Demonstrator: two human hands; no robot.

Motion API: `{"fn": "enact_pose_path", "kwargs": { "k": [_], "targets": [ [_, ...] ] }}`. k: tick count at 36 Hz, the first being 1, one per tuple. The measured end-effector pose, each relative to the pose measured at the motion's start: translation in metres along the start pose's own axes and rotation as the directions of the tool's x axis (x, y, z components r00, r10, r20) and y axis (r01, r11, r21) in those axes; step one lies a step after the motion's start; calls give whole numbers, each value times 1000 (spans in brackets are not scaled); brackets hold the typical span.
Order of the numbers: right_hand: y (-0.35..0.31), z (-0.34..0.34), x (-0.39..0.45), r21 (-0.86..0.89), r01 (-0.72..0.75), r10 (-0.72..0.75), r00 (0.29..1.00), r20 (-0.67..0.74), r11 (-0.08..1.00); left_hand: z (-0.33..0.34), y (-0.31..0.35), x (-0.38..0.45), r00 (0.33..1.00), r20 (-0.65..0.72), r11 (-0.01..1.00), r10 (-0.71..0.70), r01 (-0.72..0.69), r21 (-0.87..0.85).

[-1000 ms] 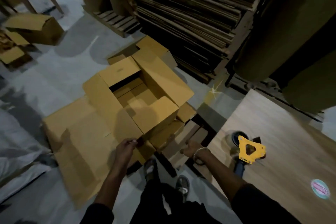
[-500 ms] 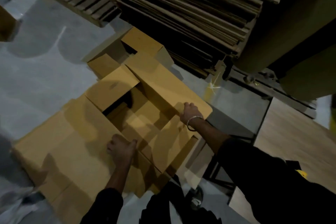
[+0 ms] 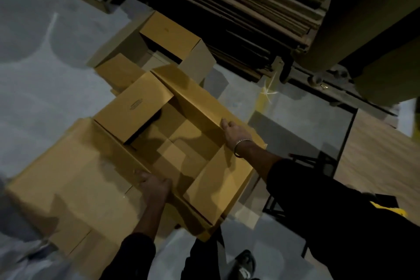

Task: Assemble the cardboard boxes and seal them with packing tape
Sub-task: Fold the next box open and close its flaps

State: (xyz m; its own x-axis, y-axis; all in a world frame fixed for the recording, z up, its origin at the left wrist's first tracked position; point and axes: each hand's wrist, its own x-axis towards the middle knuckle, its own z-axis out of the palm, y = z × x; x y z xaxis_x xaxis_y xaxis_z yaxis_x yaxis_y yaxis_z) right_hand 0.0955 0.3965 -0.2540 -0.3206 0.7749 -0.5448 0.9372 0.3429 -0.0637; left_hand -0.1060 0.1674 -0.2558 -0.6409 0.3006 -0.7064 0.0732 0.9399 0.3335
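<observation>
We see a grey concrete floor (image 3: pixel 34 98) under a tall stack of flattened cardboard sheets (image 3: pixel 227 2), with a wooden table (image 3: pixel 375 154) at the right edge. In the middle of the floor stands the open cardboard box (image 3: pixel 181 143), its four flaps spread, resting partly on a flat cardboard sheet (image 3: pixel 68 184); a second open box (image 3: pixel 168 34) sits just behind it. Our right hand (image 3: pixel 231 130) rests on the far right flap (image 3: pixel 204 102), fingers (image 3: pixel 223 123) curled over its inner edge, a metal bracelet (image 3: pixel 242 146) on the wrist. Our left hand (image 3: pixel 154 185) lies on the near left flap (image 3: pixel 118 154), fingers (image 3: pixel 142 174) bent over its edge, gripping it. A yellow tool (image 3: pixel 386 208) peeks beside the right sleeve.
</observation>
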Motion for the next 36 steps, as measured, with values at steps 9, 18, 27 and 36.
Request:
{"fn": "enact_pose_path", "kwargs": {
  "k": [9, 18, 27, 36],
  "targets": [
    [5, -42, -56, 76, -8, 14, 997, -79, 997, -48, 30, -64, 953, -156, 962, 259, -270, -50],
    [70, -90, -167, 301, -51, 142, 946, -290, 952, -70, 63, -185, 832, -299, 855, 467, -511, -87],
    [205, -136, -368, 355, -167, 343, 781, -521, 920, -24, 94, -328, 654, -231, 639, 720, -755, -144],
    [363, -107, -550, 521, -329, 604, 576, -551, 788, 84, 128, -480, 382, -20, 376, 924, -916, -140]
  ]
}}
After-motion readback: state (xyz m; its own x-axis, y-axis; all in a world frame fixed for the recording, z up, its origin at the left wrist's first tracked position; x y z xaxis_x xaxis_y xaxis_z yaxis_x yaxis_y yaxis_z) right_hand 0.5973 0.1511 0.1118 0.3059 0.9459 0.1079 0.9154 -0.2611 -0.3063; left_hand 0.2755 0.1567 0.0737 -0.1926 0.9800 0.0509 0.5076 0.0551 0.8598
